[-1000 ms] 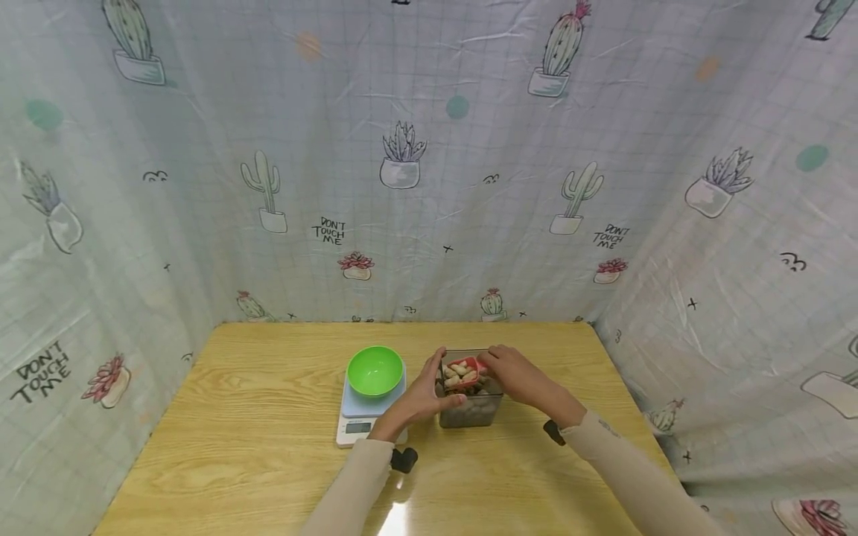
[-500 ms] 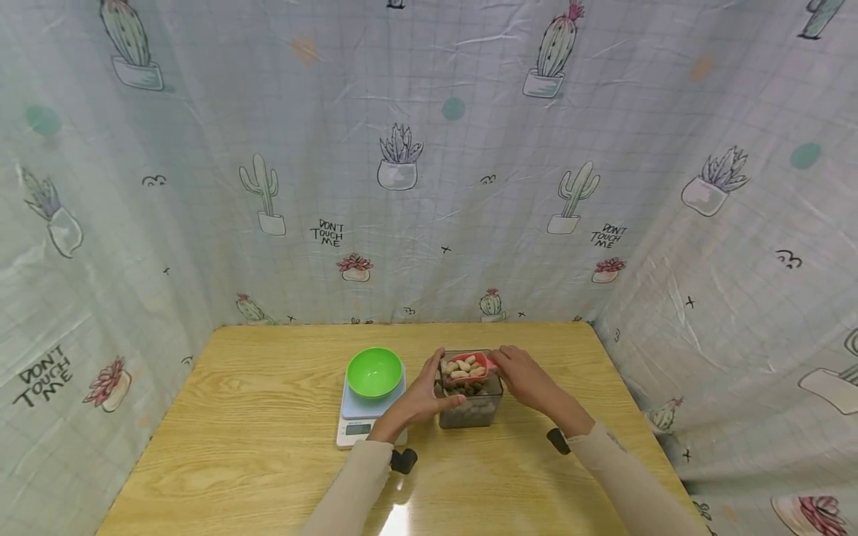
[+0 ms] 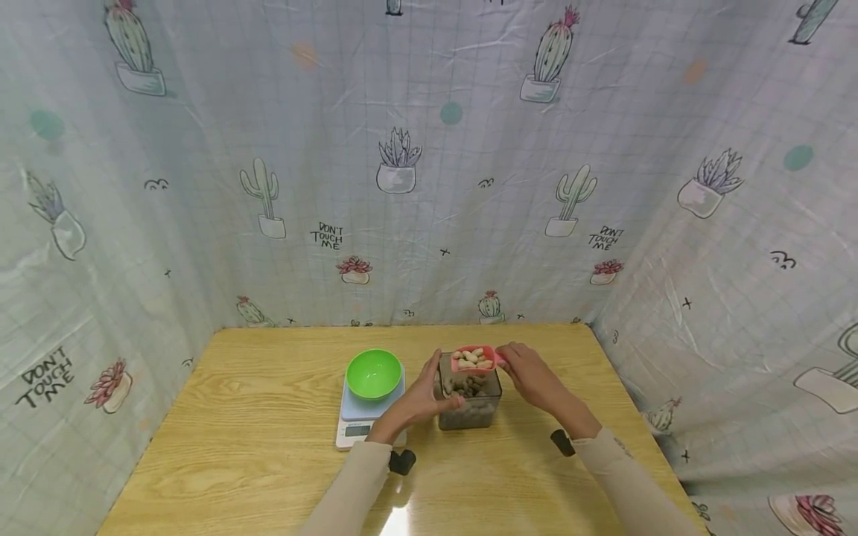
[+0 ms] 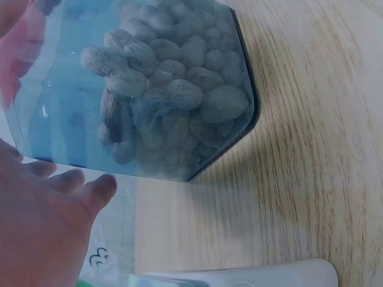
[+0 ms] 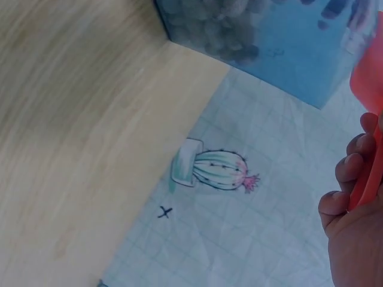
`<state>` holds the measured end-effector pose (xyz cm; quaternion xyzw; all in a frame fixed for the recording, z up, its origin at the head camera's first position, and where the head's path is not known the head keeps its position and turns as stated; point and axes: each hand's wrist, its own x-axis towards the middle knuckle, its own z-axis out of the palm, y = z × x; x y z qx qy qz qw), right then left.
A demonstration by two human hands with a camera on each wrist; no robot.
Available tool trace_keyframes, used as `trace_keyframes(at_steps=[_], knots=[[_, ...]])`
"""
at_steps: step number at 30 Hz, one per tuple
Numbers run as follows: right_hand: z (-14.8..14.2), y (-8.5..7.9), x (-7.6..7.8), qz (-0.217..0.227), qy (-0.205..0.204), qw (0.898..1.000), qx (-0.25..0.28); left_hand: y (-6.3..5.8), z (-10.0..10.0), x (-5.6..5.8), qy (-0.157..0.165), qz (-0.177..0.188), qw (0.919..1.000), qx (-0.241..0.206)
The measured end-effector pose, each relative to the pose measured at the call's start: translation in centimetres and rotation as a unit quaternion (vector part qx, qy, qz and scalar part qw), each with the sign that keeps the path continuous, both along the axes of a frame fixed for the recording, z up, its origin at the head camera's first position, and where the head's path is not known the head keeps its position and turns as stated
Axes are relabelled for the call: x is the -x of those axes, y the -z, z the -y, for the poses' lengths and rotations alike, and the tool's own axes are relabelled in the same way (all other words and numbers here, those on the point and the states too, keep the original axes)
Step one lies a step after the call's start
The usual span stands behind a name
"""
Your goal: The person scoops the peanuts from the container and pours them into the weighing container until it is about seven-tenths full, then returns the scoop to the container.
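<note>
My right hand (image 3: 532, 378) grips the handle of a red scoop (image 5: 366, 84), which bears several unshelled peanuts (image 3: 473, 360). The scoop is level above the far part of a clear, grey-tinted square container (image 3: 467, 419). More peanuts (image 4: 173, 98) fill the lower part of this container. My left hand (image 3: 419, 400) holds the container by its left side, thumb across the front and fingers along the left wall near the rim. In the right wrist view the fingers (image 5: 350, 167) are curled round the scoop's handle.
Left of the container stands a white kitchen scale (image 3: 354, 411) with a small display. A bright green bowl (image 3: 374, 376) sits on it, with no contents showing. The wooden table (image 3: 255, 417) meets a curtain (image 3: 429, 223) printed with cacti at the back and sides.
The scoop with peanuts has risen out of the container, moving up and slightly right with my right hand. My left hand stays on the container.
</note>
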<state>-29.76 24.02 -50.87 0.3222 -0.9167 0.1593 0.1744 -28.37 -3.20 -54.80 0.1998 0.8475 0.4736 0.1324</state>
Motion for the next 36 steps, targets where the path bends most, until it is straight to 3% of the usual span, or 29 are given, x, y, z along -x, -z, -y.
trace_keyframes(at_steps=[5,10,17,21,25,29,36], knots=[[0.2,-1.3,0.4,-0.025,-0.019,0.999,0.010,-0.9,0.2,-0.4,-0.011,-0.026,0.9996,-0.002],[0.5,-2.7,0.6,-0.047,-0.029,0.998,0.004,-2.6,1.2,-0.7,-0.027,-0.067,0.9974,-0.010],[1.7,-4.1,0.8,-0.027,-0.026,0.999,0.001,-4.9,3.4,-1.5,-0.065,-0.074,0.9945,-0.035],[2.4,-4.6,1.0,-0.045,-0.040,0.998,0.002,-5.7,5.4,-1.5,-0.080,-0.100,0.9909,-0.039],[3.4,-5.0,1.2,-0.055,-0.048,0.997,0.012,-5.7,7.4,-1.3,-0.101,-0.126,0.9863,-0.035],[4.6,-5.1,1.3,-0.041,-0.040,0.998,0.018,-4.8,9.3,-1.0,-0.113,-0.139,0.9837,-0.023],[7.4,-4.7,1.7,-0.021,-0.039,0.999,0.013,-2.7,12.1,-0.6,-0.136,-0.119,0.9835,0.009]])
